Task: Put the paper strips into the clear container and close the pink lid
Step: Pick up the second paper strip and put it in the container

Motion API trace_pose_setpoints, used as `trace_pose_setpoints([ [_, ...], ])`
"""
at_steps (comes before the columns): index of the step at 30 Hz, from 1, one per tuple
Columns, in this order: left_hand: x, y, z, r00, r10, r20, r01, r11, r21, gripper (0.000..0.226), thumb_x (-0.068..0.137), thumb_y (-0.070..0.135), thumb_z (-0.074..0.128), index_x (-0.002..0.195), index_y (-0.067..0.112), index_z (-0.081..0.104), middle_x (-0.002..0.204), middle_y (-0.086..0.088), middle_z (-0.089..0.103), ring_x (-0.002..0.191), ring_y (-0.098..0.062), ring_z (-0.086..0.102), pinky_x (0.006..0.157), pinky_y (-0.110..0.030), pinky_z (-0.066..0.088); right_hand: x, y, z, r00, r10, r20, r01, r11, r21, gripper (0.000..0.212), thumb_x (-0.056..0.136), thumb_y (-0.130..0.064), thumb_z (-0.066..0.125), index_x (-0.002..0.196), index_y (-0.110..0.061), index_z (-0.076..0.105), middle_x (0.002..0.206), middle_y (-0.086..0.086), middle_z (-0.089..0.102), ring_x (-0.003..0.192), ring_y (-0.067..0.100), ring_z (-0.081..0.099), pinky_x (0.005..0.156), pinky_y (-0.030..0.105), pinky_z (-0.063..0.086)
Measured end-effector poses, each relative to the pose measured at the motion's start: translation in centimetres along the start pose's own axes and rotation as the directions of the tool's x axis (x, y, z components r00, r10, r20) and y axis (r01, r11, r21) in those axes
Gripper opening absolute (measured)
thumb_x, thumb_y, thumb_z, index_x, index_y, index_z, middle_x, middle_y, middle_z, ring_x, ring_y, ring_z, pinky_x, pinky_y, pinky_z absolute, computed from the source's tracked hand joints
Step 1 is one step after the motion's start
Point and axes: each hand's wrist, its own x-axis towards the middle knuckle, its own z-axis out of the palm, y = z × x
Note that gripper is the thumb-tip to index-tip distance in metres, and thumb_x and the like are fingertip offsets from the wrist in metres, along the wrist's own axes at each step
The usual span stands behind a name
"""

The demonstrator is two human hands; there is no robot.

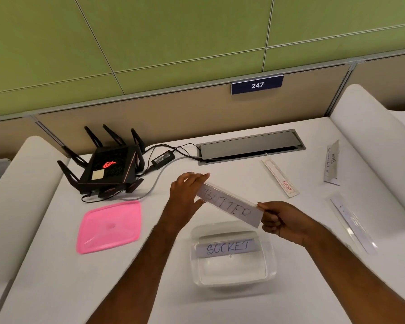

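Far left: black angular router with upright antennas and a red glowing logo (108,167) sits near the back of the white table (45,277); its black and grey cables (150,185) run right toward a grey metal cable hatch (250,146) set into the table by the partition. A small black power brick (163,157) lies between router and hatch.

In front of the router: flat, square pink plastic lid (110,226), lying apart from the container, cable just beyond its far edge. Bare table surface in front of the lid and to its left, out to the table's left edge.

Centre: left hand (188,191) grips the left end of a white paper strip lettered "BUTTER" (229,205), thumb under, fingers over the top edge. Right hand (282,220) pinches the strip's right end between thumb and curled fingers. Strip is held in the air, tilted down to the right, above the far rim of the container.

Below it: clear rectangular plastic container (270,272), open, near the table's front edge. A white paper strip lettered "SOCKET" (227,247) is inside, spanning the width near the far wall.

Right: narrow white strip with red print (279,177) lies flat; a folded grey-white strip with handwriting (332,163) stands close to the raised white side divider (372,148); a long pale strip (352,224) lies well to the right of the container, near the divider's base.
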Motion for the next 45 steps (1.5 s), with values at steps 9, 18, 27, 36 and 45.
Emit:
trace_pose_setpoints([
  [9, -1.7, -1.5, 0.0, 0.999, 0.045, 0.019, -0.045, 0.999, 0.03, 0.075, 0.067, 0.044, 0.088, 0.133, 0.031, 0.055, 0.13, 0.008, 0.058, 0.128, -0.015, 0.046, 0.102, -0.042, 0.037, -0.3, 0.1, 1.5, 0.899, -0.381, -0.218, 0.166, 0.755, -0.635, 0.028, 0.105, -0.022, 0.049, 0.109, -0.026, 0.077, 0.096, 0.0, 0.074, 0.077, 0.012, 0.057, 0.059, 0.02, 0.04],
  [18, -3.5, -1.5, 0.5, 0.997, -0.061, 0.05, 0.062, 0.998, -0.03, 0.073, 0.066, 0.052, 0.086, 0.131, 0.032, 0.059, 0.128, 0.013, 0.061, 0.121, -0.007, 0.053, 0.102, -0.036, 0.03, -0.2, 0.7, 0.6, 0.838, -0.545, -0.033, 0.295, 0.502, -0.813, 0.036, 0.09, -0.05, 0.067, 0.125, -0.043, 0.061, 0.113, -0.018, 0.07, 0.105, 0.006, 0.065, 0.07, 0.024, 0.052],
  [27, -3.9, -0.6, 1.0, 0.977, -0.18, 0.112, 0.194, 0.972, -0.135, 0.073, 0.067, 0.064, 0.08, 0.13, 0.036, 0.057, 0.125, 0.021, 0.06, 0.106, 0.007, 0.048, 0.102, -0.035, 0.029, 1.2, 1.7, -1.5, 0.825, -0.554, 0.113, 0.224, 0.137, -0.965, 0.071, 0.081, -0.045, 0.079, 0.143, -0.042, 0.045, 0.134, -0.026, 0.048, 0.118, 0.002, 0.046, 0.081, 0.009, 0.039],
  [36, -4.6, -0.6, 1.7, 0.956, -0.256, 0.141, 0.277, 0.948, -0.156, 0.073, 0.063, 0.07, 0.078, 0.127, 0.041, 0.056, 0.122, 0.026, 0.059, 0.099, 0.019, 0.038, 0.096, -0.032, 0.031, 1.5, 1.5, -1.7, 0.819, -0.558, 0.136, 0.234, 0.107, -0.966, 0.065, 0.084, -0.041, 0.077, 0.143, -0.036, 0.05, 0.135, -0.022, 0.05, 0.117, 0.004, 0.045, 0.083, 0.008, 0.036],
  [45, -4.7, -0.7, 1.8, 0.958, -0.256, 0.128, 0.274, 0.949, -0.154, 0.073, 0.063, 0.069, 0.079, 0.127, 0.04, 0.056, 0.122, 0.025, 0.06, 0.106, 0.025, 0.033, 0.095, -0.033, 0.033, 1.5, 1.6, -1.6, 0.825, -0.553, 0.118, 0.21, 0.106, -0.972, 0.065, 0.085, -0.039, 0.078, 0.143, -0.035, 0.049, 0.134, -0.019, 0.051, 0.114, 0.008, 0.046, 0.088, 0.007, 0.036],
])
